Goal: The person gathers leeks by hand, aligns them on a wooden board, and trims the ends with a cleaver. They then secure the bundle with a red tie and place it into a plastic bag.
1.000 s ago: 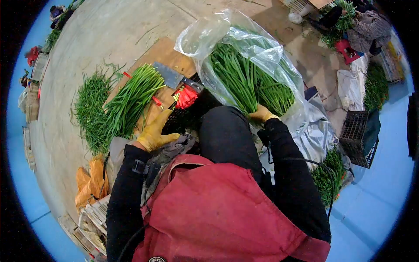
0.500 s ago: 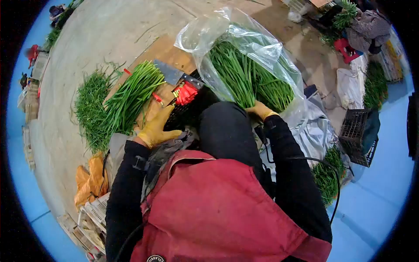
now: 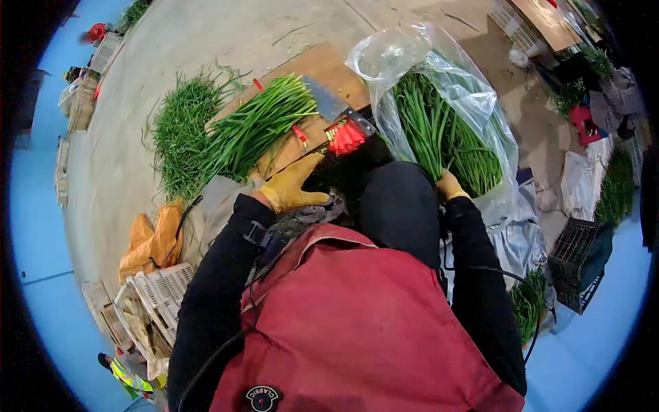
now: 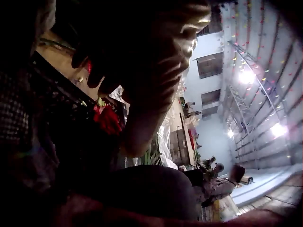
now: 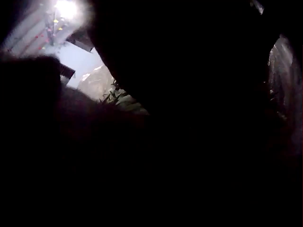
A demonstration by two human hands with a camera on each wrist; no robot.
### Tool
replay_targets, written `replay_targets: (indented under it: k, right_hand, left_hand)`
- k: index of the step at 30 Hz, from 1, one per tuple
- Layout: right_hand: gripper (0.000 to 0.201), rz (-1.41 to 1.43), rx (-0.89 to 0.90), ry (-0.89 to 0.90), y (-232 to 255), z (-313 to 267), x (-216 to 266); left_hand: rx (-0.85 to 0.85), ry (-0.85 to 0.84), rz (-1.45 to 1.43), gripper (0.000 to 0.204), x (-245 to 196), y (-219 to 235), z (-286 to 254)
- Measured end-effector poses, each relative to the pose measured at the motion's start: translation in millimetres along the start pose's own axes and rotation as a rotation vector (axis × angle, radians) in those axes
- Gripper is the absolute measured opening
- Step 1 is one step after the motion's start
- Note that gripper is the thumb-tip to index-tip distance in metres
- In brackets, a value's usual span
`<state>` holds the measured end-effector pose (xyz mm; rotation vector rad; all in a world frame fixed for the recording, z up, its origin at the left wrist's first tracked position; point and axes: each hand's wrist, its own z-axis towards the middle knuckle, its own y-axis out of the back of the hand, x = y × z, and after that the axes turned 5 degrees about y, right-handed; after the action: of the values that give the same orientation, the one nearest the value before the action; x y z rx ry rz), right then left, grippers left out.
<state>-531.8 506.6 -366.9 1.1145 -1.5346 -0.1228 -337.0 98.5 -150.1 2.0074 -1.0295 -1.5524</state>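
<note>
My left hand, in a yellow glove, hovers with thumb and fingers spread near the wooden board, holding nothing. In the left wrist view the same glove is mostly in shadow. At my right knee, my gloved right hand grips the gathered lower end of a bunch of garlic chives in a clear plastic bag. More chives lie beside it in the bag. The right wrist view is nearly all dark, hiding the fingers. A tied-looking pile of green chives lies across the board.
A cleaver lies on the board, beside a bundle of red strips on a black crate. Loose greens are heaped to the left. White crates and an orange sack stand near my left arm; a black crate stands right.
The head view has swung, so the board, bag and both hands appear farther right. My left hand stays spread; my right hand keeps its hold on the chives.
</note>
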Motion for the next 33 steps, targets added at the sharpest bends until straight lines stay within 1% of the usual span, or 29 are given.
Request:
replay_targets:
  k: [1, 3, 4, 5, 6, 7, 8, 10, 11, 12, 13, 14, 15, 17, 18, 21, 24, 25, 28, 29, 32, 33]
  right_hand:
    - [0.040, 0.051, -0.051, 0.003, -14, 5, -11]
    - [0.039, 0.148, -0.162, 0.002, -23, 6, -11]
    - [0.038, 0.093, -0.137, 0.018, -21, 6, -14]
    - [0.037, 0.037, -0.112, 0.032, -11, 2, -1]
    - [0.036, -0.019, -0.086, 0.043, -1, 1, 2]
    - [0.037, -0.050, 0.030, 0.034, 16, 6, 2]
    - [0.038, 0.044, 0.037, -0.052, 40, -8, 32]
    - [0.040, 0.474, 0.127, -0.130, 82, -24, 77]
    - [0.042, 0.601, 0.136, -0.122, 100, -33, 95]
    - [0.043, 0.728, 0.147, -0.112, 112, -39, 106]
    - [0.045, 0.675, 0.161, -0.137, 118, -41, 108]
    - [0.045, 0.690, 0.144, -0.133, 116, -42, 102]
    - [0.046, 0.706, 0.127, -0.126, 108, -41, 93]
    - [0.044, 0.745, 0.120, -0.074, 99, -40, 85]
    - [0.044, 0.748, 0.124, -0.098, 96, -39, 85]
    - [0.043, 0.772, 0.143, -0.166, 88, -39, 93]
    - [0.041, 0.703, 0.157, -0.092, 88, -34, 99]
    - [0.042, 0.683, 0.207, -0.063, 86, -27, 88]
    - [0.042, 0.545, 0.277, -0.091, 91, -21, 98]
    - [0.046, 0.398, 0.282, -0.084, 102, -30, 128]
    - [0.048, 0.488, 0.287, -0.116, 95, -28, 124]
    - [0.048, 0.453, 0.278, -0.106, 90, -23, 115]
  left_hand:
    - [0.000, 0.012, 0.020, 0.088, -3, 2, -1]
    - [0.003, 0.025, 0.055, 0.088, -11, 6, -3]
    - [-0.003, 0.026, 0.053, 0.088, -11, 6, -3]
    - [-0.009, 0.026, 0.049, 0.088, -10, 5, -3]
    - [-0.012, 0.025, 0.044, 0.089, -9, 4, -4]
    - [-0.002, 0.028, 0.018, 0.090, -8, 4, -5]
    - [0.001, 0.025, 0.017, 0.091, -6, 3, -5]
    - [-0.002, 0.015, 0.020, 0.092, -2, 3, -4]
    - [0.027, 0.035, -0.046, 0.093, 0, 3, -3]
    - [0.040, 0.056, -0.031, 0.092, -1, 2, -3]
    - [0.052, 0.077, -0.014, 0.092, -3, 3, -3]
    - [0.062, 0.098, 0.005, 0.092, -3, 4, -4]
    - [0.059, 0.083, -0.032, 0.093, -3, 3, -2]
    - [0.070, 0.088, -0.062, 0.094, -13, 6, -1]
    - [0.080, 0.096, -0.077, 0.094, -18, 7, -3]
    - [0.049, 0.092, -0.019, 0.093, -13, 3, -2]
    - [0.062, 0.118, -0.049, 0.092, -18, 4, -2]
    - [0.058, 0.097, -0.042, 0.092, -17, 2, -1]
    - [0.047, 0.057, -0.057, 0.093, -6, -4, 0]
    - [0.048, 0.058, -0.086, 0.093, -4, -7, 0]
    - [0.064, 0.079, -0.118, 0.093, -11, -6, 0]
    - [0.072, 0.088, -0.120, 0.093, -14, -4, 0]
